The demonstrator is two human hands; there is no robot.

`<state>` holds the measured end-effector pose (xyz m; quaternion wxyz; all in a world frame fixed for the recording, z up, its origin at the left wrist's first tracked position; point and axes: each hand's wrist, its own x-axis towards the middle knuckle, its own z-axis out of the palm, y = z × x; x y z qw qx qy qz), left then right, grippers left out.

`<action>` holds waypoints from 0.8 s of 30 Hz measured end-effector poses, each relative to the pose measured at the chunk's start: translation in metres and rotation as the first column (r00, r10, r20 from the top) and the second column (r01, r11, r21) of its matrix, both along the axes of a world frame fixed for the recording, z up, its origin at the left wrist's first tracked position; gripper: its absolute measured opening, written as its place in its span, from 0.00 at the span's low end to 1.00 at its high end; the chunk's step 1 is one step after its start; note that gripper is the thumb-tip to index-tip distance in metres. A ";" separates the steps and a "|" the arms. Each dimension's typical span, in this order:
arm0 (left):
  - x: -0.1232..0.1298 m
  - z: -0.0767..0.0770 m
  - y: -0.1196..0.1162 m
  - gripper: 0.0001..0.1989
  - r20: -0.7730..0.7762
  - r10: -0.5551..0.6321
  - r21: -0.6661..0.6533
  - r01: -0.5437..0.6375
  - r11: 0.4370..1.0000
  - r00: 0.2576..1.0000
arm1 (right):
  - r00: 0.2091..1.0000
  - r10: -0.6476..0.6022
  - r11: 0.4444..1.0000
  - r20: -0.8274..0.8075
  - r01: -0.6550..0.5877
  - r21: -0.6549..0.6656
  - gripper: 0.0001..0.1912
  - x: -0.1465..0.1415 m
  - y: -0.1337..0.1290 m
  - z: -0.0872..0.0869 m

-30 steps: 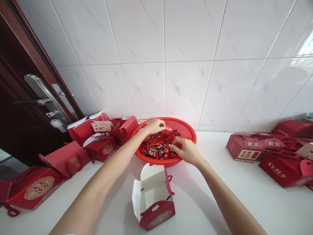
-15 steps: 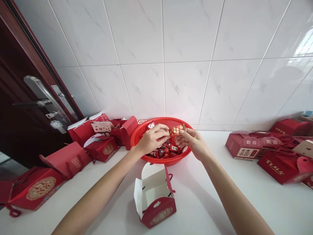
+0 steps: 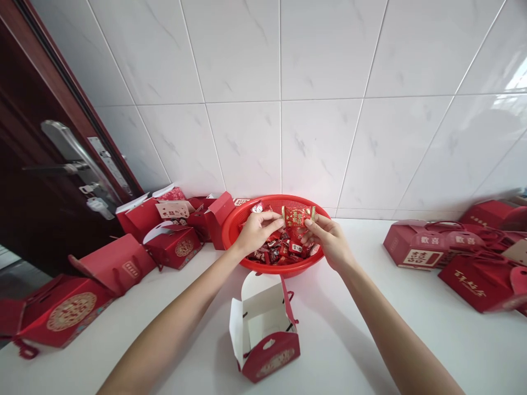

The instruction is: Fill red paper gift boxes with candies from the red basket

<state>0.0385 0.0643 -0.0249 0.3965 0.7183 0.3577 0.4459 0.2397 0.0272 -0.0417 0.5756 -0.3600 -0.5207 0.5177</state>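
Note:
Above a red plastic basket [image 3: 288,269] of wrapped candies, both of my hands hold one red and gold candy packet [image 3: 298,216] by its ends. My left hand [image 3: 259,231] pinches the packet's left edge between thumb and fingers. At its right edge, the thumb and fingers of my right hand [image 3: 326,236] are closed on it. Several red wrapped candies [image 3: 284,249] lie in the basket below. In front of the basket stands an open red gift box [image 3: 274,359], its white inside showing and its flaps raised.
Red gift boxes [image 3: 66,312] with open lids line the left side, beside a dark door with a metal handle [image 3: 78,153]. More red boxes [image 3: 420,244] stand at the right. A tiled wall [image 3: 321,55] rises behind the white table [image 3: 349,351].
My left hand's fingers have come together at the packet's left end, and the packet now faces me more squarely. The whole view has shifted slightly.

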 end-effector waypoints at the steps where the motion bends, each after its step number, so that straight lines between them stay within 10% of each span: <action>1: 0.000 0.000 -0.001 0.16 0.009 -0.019 -0.005 0.020 1.000 1.000 | 1.000 0.005 1.000 -0.008 -0.005 -0.003 0.23 0.000 0.000 0.000; 9: 0.001 0.001 -0.002 0.18 0.273 -0.179 -0.232 0.245 0.941 0.945 | 0.994 0.073 0.997 -0.085 -0.074 -0.004 0.21 0.000 0.002 -0.001; 24: 0.002 0.006 0.030 0.16 -0.219 -0.115 -0.046 0.108 0.993 0.969 | 0.951 -0.165 0.986 -0.263 0.163 -0.028 0.17 -0.001 0.004 0.001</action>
